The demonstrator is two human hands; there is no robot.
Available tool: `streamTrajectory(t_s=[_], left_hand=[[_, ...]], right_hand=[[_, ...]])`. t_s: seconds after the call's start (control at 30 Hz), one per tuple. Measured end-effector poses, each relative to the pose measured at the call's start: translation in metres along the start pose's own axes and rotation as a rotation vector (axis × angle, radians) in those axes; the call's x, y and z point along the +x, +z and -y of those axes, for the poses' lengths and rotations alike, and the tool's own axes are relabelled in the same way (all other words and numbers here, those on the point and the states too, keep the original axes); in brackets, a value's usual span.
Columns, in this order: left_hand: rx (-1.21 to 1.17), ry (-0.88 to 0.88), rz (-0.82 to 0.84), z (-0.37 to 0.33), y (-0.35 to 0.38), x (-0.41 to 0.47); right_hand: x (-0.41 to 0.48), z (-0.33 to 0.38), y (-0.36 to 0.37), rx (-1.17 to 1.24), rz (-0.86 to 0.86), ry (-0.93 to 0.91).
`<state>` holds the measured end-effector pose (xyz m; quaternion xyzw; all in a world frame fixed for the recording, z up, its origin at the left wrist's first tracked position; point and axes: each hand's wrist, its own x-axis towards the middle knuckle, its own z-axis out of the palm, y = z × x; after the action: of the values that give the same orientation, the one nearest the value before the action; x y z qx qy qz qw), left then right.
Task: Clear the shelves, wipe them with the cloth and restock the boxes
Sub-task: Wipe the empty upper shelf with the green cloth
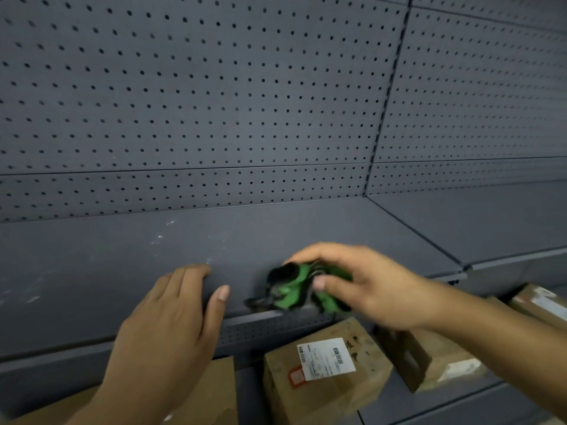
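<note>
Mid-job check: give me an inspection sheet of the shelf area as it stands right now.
Surface: grey shelf, pale specks and smears towards the back.
Job's things: green-and-black cloth bunched at the shelf's front edge; cardboard boxes on the lower shelf.
Clutter: nothing seen.
Hands: left hand flat on the shelf, fingers straight; right hand grips the cloth, motion-blurred.
Cables: nothing seen.
Surroundings: perforated back panel; adjoining shelf bay on the right.
</note>
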<state>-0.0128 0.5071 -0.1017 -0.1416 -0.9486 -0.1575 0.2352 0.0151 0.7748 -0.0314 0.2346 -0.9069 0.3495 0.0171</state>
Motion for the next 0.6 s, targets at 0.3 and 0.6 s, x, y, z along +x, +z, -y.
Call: streamTrajectory(t_s=[0.3, 0.6], left_hand=[[0.048, 0.052, 0.052, 0.006, -0.003, 0.003], [0.060, 0.080, 0.071, 0.013, -0.007, 0.009]], right_hand=[[-0.004, -0.093, -0.106, -0.160, -0.548, 0.444], [0.017, -0.115, -0.077, -0.334, -0.378, 0.545]])
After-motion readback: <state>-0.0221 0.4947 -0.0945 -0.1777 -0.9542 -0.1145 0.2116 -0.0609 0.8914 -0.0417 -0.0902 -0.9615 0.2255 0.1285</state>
